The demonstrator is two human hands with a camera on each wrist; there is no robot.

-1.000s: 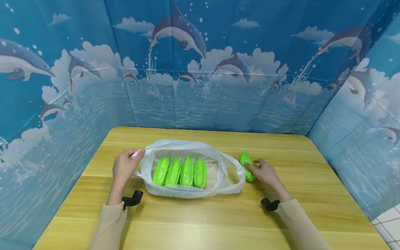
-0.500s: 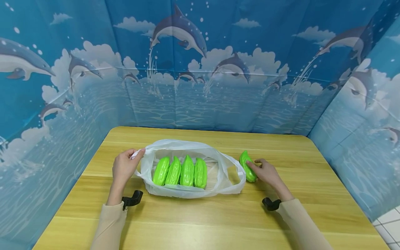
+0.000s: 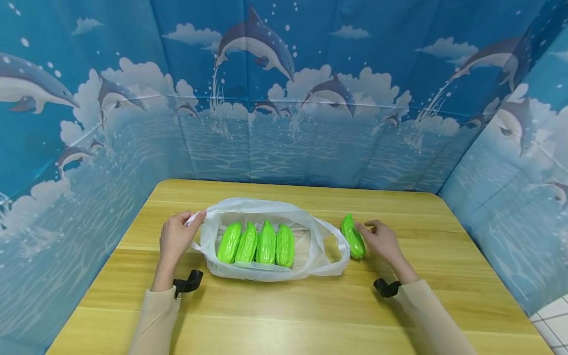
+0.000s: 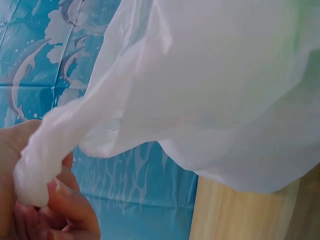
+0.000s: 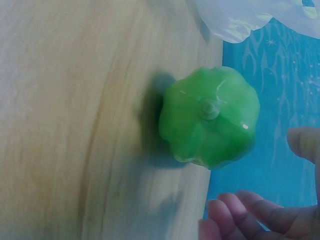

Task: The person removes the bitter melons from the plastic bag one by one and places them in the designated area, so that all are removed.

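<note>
My left hand (image 3: 174,239) grips the twisted handle of a white plastic bag (image 3: 284,275), and the fingers curl round that handle in the left wrist view. The bag lies with its mouth spread, and several glossy green bitter melons (image 3: 266,244) sit side by side in its left part. Just right of the bag, one more bitter melon (image 3: 353,237) rests on the table. Beside it my right hand (image 3: 382,241) hovers with nothing held. The right wrist view shows this melon (image 5: 210,120) end-on, with a gap between it and the spread fingers (image 5: 260,207).
A wooden table (image 3: 275,315) carries everything. Its back edge meets a blue dolphin-print curtain (image 3: 266,148), which also hangs at both sides. The bag's right handle loop (image 3: 339,246) almost touches the loose melon. White floor tiles (image 3: 552,320) show at lower right.
My right fingers have let go of the loose bitter melon and drawn slightly to the right. The melon stays in place. My left hand and the bag have not moved.
</note>
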